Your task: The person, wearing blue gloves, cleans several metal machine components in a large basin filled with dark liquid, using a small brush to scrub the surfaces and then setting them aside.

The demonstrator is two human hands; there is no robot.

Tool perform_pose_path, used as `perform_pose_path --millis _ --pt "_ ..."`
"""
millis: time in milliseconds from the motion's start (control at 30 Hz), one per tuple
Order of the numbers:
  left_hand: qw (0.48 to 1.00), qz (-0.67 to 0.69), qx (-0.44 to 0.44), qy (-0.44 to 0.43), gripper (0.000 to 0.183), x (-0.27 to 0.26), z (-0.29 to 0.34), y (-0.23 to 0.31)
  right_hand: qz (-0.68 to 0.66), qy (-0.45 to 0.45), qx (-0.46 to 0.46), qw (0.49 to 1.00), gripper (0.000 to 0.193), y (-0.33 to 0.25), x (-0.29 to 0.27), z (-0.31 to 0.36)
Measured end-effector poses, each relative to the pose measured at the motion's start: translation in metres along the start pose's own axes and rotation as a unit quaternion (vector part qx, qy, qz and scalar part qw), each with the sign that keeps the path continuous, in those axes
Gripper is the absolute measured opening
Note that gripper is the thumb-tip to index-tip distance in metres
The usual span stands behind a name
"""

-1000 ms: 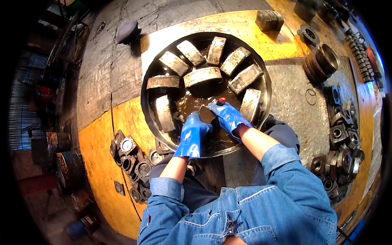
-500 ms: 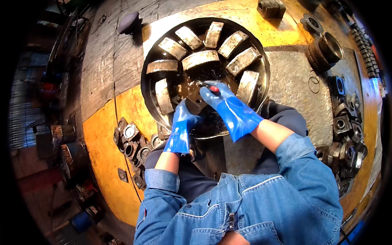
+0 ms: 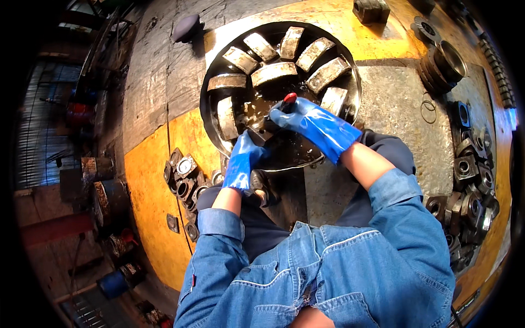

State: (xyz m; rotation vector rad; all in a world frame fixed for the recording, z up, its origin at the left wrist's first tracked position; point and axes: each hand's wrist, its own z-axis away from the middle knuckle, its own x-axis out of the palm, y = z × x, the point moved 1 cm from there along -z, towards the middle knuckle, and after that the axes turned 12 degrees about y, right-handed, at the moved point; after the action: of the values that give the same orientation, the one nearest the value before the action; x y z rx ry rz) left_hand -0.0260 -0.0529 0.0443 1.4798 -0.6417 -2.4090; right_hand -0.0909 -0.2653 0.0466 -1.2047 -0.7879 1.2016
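My right hand (image 3: 299,116), in a long blue rubber glove, is closed around a tool with a red handle end (image 3: 290,98). The tool's working end is hidden by the glove and the dark liquid. In my left hand (image 3: 244,156), gloved alike, a dark wet metal block (image 3: 258,136) is gripped by its near left side. Both hands are over the near half of a large round pan (image 3: 357,90), and the tool is close to the block. Several curved metal blocks (image 3: 275,73) stand in the dark liquid (image 3: 257,104) along the pan's far and side walls.
Dark metal parts with round holes (image 3: 185,188) lie in a heap left of my knees. More such parts (image 3: 469,205) are piled at the right. A wide metal cylinder (image 3: 444,66) and thin rings (image 3: 428,112) lie beyond the pan's right side. A dark rounded object (image 3: 187,28) sits far left.
My right hand has lifted and turned slightly, so more of the red handle shows, pointing up. My left hand still holds the block. The whole view has shifted a little.
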Motion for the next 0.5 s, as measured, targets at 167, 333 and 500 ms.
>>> perform_pose_path --millis 167,333,500 --pt "0.999 0.036 0.033 0.015 0.073 0.014 -0.025 -0.040 0.036 0.060 0.013 0.997 0.020 0.009 -0.001 -0.028" --pt "0.996 0.069 0.053 -0.011 0.074 0.011 -0.017 -0.024 0.084 0.013 0.029 0.996 0.029 -0.016 0.005 -0.007" --pt "0.995 0.077 0.056 0.005 0.076 0.007 -0.006 -0.012 0.181 0.079 0.001 0.980 0.031 -0.012 -0.007 -0.023"
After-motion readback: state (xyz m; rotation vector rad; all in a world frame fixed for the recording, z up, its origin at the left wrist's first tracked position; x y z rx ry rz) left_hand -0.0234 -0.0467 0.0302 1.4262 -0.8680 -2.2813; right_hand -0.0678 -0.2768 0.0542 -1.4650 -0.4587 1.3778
